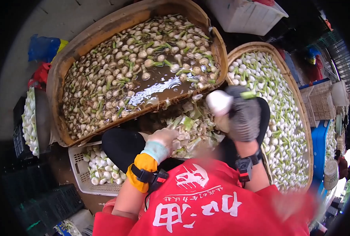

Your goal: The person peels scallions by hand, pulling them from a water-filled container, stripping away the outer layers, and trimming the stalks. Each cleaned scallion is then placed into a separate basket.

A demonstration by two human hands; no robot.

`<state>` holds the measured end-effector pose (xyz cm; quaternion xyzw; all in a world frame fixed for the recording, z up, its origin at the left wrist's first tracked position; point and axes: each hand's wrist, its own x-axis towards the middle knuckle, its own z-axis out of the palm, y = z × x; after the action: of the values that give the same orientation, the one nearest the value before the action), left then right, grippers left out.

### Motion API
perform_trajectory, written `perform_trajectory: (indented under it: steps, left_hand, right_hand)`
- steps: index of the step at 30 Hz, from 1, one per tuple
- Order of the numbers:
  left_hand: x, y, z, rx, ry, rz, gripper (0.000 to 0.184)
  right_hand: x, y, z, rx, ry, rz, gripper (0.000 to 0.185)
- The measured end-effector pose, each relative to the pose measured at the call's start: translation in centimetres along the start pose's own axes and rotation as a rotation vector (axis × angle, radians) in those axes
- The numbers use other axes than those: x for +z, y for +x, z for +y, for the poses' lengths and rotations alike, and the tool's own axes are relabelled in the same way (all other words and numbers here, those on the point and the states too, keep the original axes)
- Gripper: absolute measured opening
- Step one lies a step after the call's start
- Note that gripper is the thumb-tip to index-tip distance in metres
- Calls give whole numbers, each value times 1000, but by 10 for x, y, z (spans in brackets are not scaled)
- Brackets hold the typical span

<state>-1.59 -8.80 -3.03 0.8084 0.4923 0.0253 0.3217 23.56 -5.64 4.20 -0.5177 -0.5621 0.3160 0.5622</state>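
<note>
Our right hand [243,118] has a bulb [219,103] gripped by the far right of the peels [188,126]. Can't tell if our left hand [161,142], near left, holds anything. We'd probably keep the grip snug without squashing.

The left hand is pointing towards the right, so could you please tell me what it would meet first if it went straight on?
The left hand would most likely meet the heap of peelings directly ahead; depth is hard to judge here, so it may already be touching them.
</note>
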Motion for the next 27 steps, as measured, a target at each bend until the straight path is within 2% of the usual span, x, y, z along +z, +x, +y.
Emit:
perform_trajectory:
  steps: [1,2,4,5,6,7,8,9,10,12,14,16,17,19,20,21,22,24,26,27]
  left_hand:
    - [-1,-1,-9,-52,-65,-52,29]
    - [-6,-3,-12,-65,-59,-53,29]
    - [-12,-1,-11,-24,-590,288,37]
    - [-21,5,-18,-250,-924,149,39]
    - [-22,13,-31,-312,-1093,158,41]
    - [-33,23,-37,-402,-1112,222,41]
    - [-45,35,-44,-490,-1131,282,41]
    - [-56,53,-66,-557,-1079,348,37]
    - [-63,69,-94,-624,-1024,414,34]
    - [-64,81,-148,-623,-1169,645,36]
    - [-61,106,-231,-772,-1086,510,43]
    - [-52,123,-275,-930,-1115,421,44]
    - [-38,134,-306,-988,-1097,386,36]
    - [44,155,-463,-444,-544,344,52]
    - [12,156,-368,-796,-733,249,55]
    - [-33,155,-245,-1167,-897,185,60]
    - [-6,161,-270,-1052,-1022,60,58]
    - [6,163,-267,-662,-1302,-176,56]
    - [-20,161,-182,-631,-1331,21,54]
    - [-39,153,-140,-575,-1443,31,53]
  right_hand:
    - [-13,16,5,-26,-18,237,19]
    - [-32,32,8,-177,-205,449,16]
    - [-57,51,5,-56,-387,656,15]
    - [-53,52,7,-58,-383,650,15]
    - [-50,49,5,-55,-258,526,20]
    - [-45,45,4,-52,-136,404,25]
    - [-31,39,3,56,-24,312,25]
    - [-18,30,-9,209,-101,168,24]
    - [-12,22,5,193,-215,35,21]
    - [8,9,14,71,-356,-171,22]
    - [23,-7,22,204,-227,-264,20]
    - [30,-14,31,257,-185,-361,21]
    - [31,-13,36,271,-193,-348,21]
    - [33,-12,45,249,-211,-417,22]
    - [34,-10,48,269,-223,-410,22]
    - [34,-8,52,262,-251,-424,21]
    - [35,-4,55,251,-277,-441,21]
    - [37,2,61,271,-276,-435,19]
    - [41,5,70,204,-202,-443,18]
    - [47,10,67,172,-221,-454,17]
